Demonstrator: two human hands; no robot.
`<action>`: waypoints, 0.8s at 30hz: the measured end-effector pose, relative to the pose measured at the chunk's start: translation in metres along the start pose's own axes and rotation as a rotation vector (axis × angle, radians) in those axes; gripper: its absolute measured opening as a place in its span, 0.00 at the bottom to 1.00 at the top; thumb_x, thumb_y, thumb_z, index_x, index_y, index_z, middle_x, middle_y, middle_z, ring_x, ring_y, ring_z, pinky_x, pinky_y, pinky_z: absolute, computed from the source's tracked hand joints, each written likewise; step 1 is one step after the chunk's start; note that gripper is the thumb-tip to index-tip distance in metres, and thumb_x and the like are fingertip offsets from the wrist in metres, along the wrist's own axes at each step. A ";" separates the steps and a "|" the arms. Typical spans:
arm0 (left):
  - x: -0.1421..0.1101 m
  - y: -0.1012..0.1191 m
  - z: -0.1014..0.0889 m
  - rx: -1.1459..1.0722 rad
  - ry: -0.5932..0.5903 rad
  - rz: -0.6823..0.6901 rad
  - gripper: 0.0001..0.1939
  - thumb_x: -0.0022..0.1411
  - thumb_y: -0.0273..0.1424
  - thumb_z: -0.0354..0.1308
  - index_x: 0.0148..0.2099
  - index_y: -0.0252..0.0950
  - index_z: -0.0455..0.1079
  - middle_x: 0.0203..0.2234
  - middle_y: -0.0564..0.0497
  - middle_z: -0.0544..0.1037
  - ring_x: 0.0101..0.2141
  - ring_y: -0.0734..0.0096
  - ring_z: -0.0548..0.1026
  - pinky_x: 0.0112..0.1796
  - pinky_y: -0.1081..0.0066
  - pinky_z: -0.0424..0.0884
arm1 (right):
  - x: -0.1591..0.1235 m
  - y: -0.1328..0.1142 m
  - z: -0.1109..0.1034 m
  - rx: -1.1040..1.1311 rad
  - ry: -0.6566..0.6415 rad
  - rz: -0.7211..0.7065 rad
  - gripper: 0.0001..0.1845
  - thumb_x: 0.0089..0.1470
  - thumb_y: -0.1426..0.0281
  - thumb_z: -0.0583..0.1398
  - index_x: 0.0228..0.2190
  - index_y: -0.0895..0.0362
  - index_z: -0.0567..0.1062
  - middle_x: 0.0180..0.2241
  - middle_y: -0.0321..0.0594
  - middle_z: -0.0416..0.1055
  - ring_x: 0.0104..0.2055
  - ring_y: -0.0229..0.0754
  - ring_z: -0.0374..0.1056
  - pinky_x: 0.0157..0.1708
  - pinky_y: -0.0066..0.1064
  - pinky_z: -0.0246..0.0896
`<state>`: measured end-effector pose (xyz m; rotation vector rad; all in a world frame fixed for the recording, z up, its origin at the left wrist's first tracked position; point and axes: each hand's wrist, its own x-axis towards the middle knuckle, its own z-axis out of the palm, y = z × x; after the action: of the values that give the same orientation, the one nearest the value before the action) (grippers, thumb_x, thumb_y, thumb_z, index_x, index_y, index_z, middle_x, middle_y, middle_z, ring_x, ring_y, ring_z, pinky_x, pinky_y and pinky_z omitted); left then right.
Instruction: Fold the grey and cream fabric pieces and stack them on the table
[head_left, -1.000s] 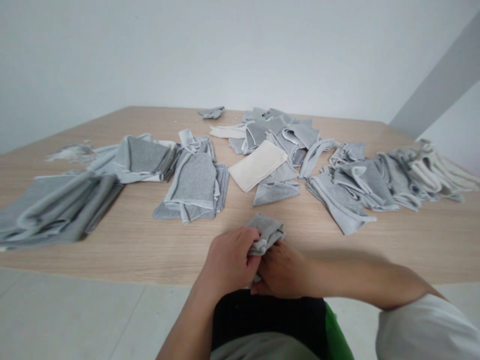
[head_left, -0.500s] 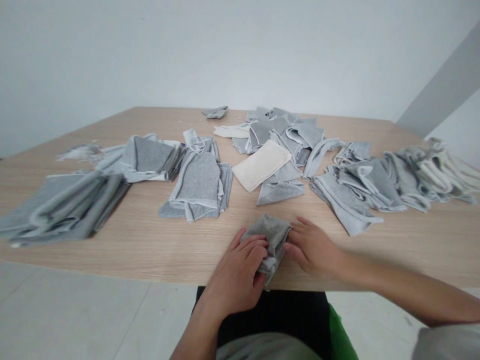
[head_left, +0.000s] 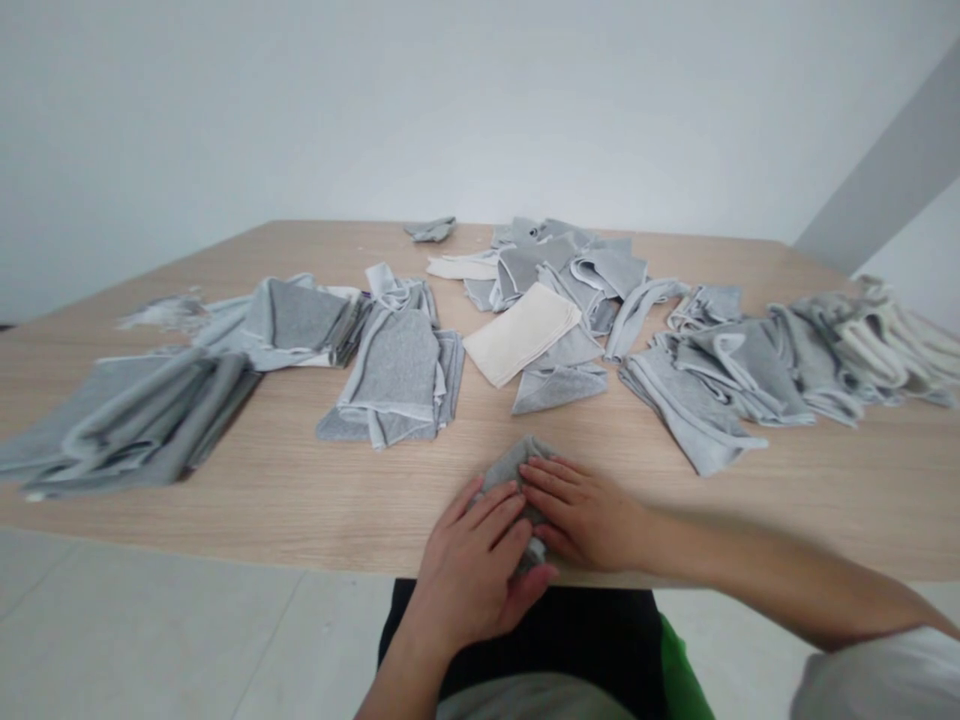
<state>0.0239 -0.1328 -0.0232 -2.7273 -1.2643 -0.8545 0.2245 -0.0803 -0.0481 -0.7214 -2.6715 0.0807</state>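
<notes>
A folded piece of grey cloth [head_left: 510, 463] lies at the front edge of the table, mostly covered by both hands. My left hand [head_left: 484, 560] rests over its left and near part, fingers stretched out and thumb apart. Across its right side lies my right hand [head_left: 581, 508], palm down with the fingers flat, their tips close to the left fingertips. A small bunched bit of the cloth shows between the two hands. Just beyond it sit a flat grey cloth piece [head_left: 560, 387] and a folded cream cloth [head_left: 523, 335].
Stacked grey cloths [head_left: 397, 365] lie left of centre, with thicker folded piles [head_left: 150, 420] farther left near white lint scraps [head_left: 166, 312]. A loose grey heap [head_left: 555, 255] is at the back. More folded cloths [head_left: 739, 370] line the right side of the wooden table [head_left: 300, 500].
My right hand has moved left from the cloth's right edge onto its top and now lies flat. The left fingers have straightened over the cloth.
</notes>
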 end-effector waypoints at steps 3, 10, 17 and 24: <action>0.000 -0.002 0.009 0.116 0.163 -0.019 0.09 0.61 0.33 0.57 0.42 0.38 0.73 0.44 0.46 0.80 0.48 0.59 0.76 0.52 0.57 0.69 | -0.002 -0.001 0.001 -0.040 0.061 0.010 0.23 0.58 0.65 0.56 0.52 0.63 0.71 0.56 0.55 0.67 0.59 0.54 0.63 0.59 0.50 0.58; 0.002 -0.002 0.015 0.193 0.188 -0.144 0.12 0.62 0.29 0.53 0.47 0.36 0.73 0.48 0.43 0.78 0.51 0.53 0.74 0.53 0.46 0.66 | 0.001 -0.011 -0.008 -0.079 0.064 0.104 0.25 0.55 0.64 0.57 0.49 0.68 0.73 0.53 0.57 0.71 0.55 0.56 0.67 0.56 0.49 0.61; -0.002 -0.001 0.016 0.167 0.285 -0.154 0.13 0.61 0.26 0.54 0.48 0.36 0.72 0.46 0.44 0.79 0.51 0.55 0.74 0.49 0.56 0.72 | -0.001 -0.007 0.000 -0.088 0.131 -0.046 0.20 0.58 0.65 0.56 0.48 0.62 0.73 0.52 0.52 0.72 0.57 0.53 0.65 0.60 0.53 0.52; -0.007 -0.004 0.017 0.157 0.391 -0.215 0.13 0.61 0.24 0.54 0.49 0.35 0.69 0.43 0.43 0.79 0.50 0.57 0.74 0.49 0.59 0.72 | 0.005 -0.005 -0.008 0.011 -0.065 -0.380 0.21 0.63 0.58 0.51 0.49 0.57 0.72 0.57 0.42 0.67 0.61 0.43 0.60 0.64 0.39 0.47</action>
<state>0.0252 -0.1306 -0.0422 -2.1902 -1.4736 -1.1787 0.2211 -0.0830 -0.0379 -0.2014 -2.8161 0.0184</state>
